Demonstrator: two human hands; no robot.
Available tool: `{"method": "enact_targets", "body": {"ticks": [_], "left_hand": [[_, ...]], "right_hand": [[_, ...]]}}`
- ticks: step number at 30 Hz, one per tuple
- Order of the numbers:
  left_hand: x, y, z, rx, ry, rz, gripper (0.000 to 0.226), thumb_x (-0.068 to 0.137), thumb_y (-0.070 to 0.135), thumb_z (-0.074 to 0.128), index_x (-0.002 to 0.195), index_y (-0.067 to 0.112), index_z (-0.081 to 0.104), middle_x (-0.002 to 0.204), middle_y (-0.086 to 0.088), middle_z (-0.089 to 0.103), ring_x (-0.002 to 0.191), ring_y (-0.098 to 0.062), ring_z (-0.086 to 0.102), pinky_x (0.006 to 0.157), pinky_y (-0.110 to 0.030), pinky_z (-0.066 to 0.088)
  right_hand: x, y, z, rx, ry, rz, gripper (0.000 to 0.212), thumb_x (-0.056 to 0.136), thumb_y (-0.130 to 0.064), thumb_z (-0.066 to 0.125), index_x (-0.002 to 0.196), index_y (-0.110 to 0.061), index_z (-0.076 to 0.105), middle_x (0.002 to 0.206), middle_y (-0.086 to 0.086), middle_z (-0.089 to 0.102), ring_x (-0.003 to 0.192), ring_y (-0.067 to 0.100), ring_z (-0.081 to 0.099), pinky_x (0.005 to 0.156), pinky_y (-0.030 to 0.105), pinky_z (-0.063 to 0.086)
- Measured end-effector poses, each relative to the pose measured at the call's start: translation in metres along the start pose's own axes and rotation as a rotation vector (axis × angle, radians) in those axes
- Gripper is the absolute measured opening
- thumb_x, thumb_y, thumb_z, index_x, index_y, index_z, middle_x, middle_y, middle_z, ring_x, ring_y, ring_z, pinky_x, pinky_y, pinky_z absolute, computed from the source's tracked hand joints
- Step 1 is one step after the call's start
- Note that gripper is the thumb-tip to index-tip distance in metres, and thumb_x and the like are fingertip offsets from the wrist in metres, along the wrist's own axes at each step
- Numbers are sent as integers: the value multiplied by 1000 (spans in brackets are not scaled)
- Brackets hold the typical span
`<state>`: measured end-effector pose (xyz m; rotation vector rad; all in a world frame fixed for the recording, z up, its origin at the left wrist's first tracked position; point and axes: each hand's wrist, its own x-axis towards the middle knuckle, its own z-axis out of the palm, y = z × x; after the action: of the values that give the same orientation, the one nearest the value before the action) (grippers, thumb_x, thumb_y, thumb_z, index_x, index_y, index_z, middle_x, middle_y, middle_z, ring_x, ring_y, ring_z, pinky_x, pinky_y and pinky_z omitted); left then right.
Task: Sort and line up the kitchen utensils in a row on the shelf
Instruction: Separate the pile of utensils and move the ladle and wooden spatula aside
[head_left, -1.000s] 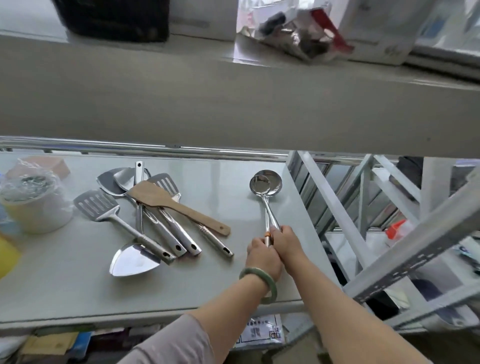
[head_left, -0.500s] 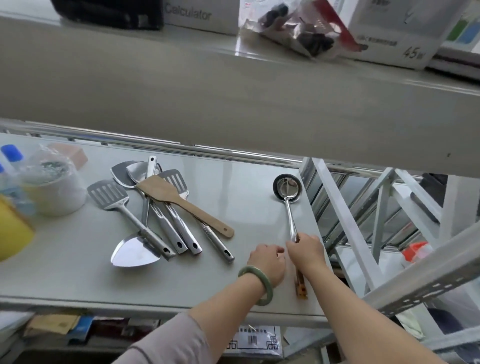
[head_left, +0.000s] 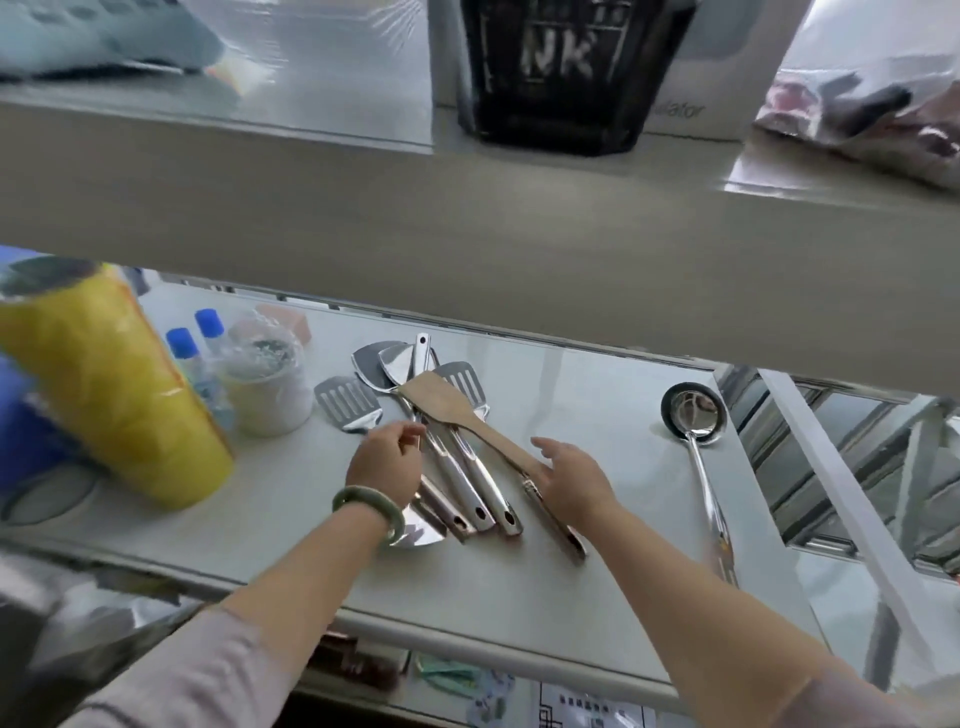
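Note:
A steel ladle (head_left: 696, 447) lies alone at the right end of the white shelf (head_left: 571, 410), bowl toward the back. A heap of steel spatulas (head_left: 457, 467) lies mid-shelf, with a wooden spatula (head_left: 447, 402) across the top. A slotted turner (head_left: 345, 402) pokes out at the heap's left. My left hand (head_left: 387, 460) hovers over the heap's left side, fingers curled and apart, holding nothing. My right hand (head_left: 574, 480) is open above the wooden spatula's handle end, which it hides.
A yellow wrapped roll (head_left: 111, 395), two blue-capped bottles (head_left: 195, 345) and a plastic-wrapped white tub (head_left: 267, 384) stand at the shelf's left. The upper shelf board (head_left: 467, 234) overhangs the back. White rack struts (head_left: 852, 519) run past the right edge.
Both hands let go of the ladle and moved left to the spatula heap. The ladle now lies by itself at the right, and the view swung left.

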<state>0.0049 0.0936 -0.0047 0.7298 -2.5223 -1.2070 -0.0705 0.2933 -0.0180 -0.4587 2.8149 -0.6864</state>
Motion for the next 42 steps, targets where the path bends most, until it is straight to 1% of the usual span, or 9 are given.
{"method": "enact_targets", "body": {"ticks": [12, 18, 21, 23, 30, 33, 36, 38, 42], "left_hand": [[11, -10, 0, 18, -40, 109, 29, 90, 3, 44, 108, 14, 64, 104, -3, 61, 86, -15, 57, 87, -29, 51], [-16, 33, 80, -331, -518, -116, 53, 79, 30, 50, 129, 14, 51, 123, -8, 64, 110, -25, 62, 100, -44, 48], [-37, 59, 107, -405, -720, -136, 29, 84, 27, 47, 104, 18, 65, 105, -9, 66, 101, -25, 61, 99, -46, 47], [-48, 72, 123, -441, -792, -136, 22, 81, 24, 45, 81, 22, 67, 90, -9, 63, 87, -23, 57, 95, -45, 48], [-82, 98, 151, -471, -947, -152, 19, 73, 26, 51, 77, 16, 66, 70, -4, 57, 72, -19, 51, 74, -31, 43], [-83, 96, 150, -377, -962, -57, 25, 89, 22, 49, 104, 13, 66, 70, 2, 57, 67, -11, 54, 72, -25, 48], [-71, 90, 138, -327, -940, -8, 37, 91, 10, 48, 128, 10, 53, 104, -7, 64, 82, -12, 58, 80, -25, 52], [-55, 81, 119, -209, -810, 97, 38, 88, 8, 47, 125, 14, 57, 119, -6, 65, 96, -17, 60, 94, -32, 51], [-20, 49, 70, -19, -492, 231, 35, 86, 8, 45, 111, 22, 65, 113, 4, 67, 103, -14, 62, 89, -20, 45]], "right_hand": [[-6, -12, 22, 133, 121, 35, 35, 88, -19, 53, 122, -13, 58, 101, 10, 57, 98, 27, 56, 79, 24, 38], [-20, -9, 19, 313, 355, 211, 18, 82, -15, 57, 94, -4, 63, 81, 8, 53, 75, 21, 46, 66, 20, 32], [-32, 2, 8, 374, 452, 311, 9, 79, -3, 52, 73, -10, 56, 80, 12, 50, 60, 12, 41, 55, 8, 36], [-42, 16, 2, 377, 501, 373, 16, 79, 0, 49, 71, -12, 53, 82, 11, 47, 62, 12, 42, 56, 13, 33], [-62, 76, -3, 154, 461, 552, 29, 83, -6, 56, 112, -5, 59, 112, 20, 58, 102, 34, 56, 74, 25, 35], [-62, 85, -2, 56, 452, 552, 27, 85, -4, 52, 109, 3, 61, 107, 26, 58, 101, 37, 53, 75, 30, 34], [-60, 83, 1, -35, 454, 548, 28, 81, -3, 53, 105, 9, 61, 105, 29, 57, 101, 40, 51, 85, 37, 39], [-57, 76, 4, -75, 496, 517, 28, 79, -4, 56, 104, 8, 62, 109, 27, 57, 105, 41, 49, 93, 42, 38], [-40, 46, 9, -20, 430, 253, 38, 80, -9, 61, 117, 1, 62, 113, 22, 61, 111, 39, 51, 99, 42, 38]]}}
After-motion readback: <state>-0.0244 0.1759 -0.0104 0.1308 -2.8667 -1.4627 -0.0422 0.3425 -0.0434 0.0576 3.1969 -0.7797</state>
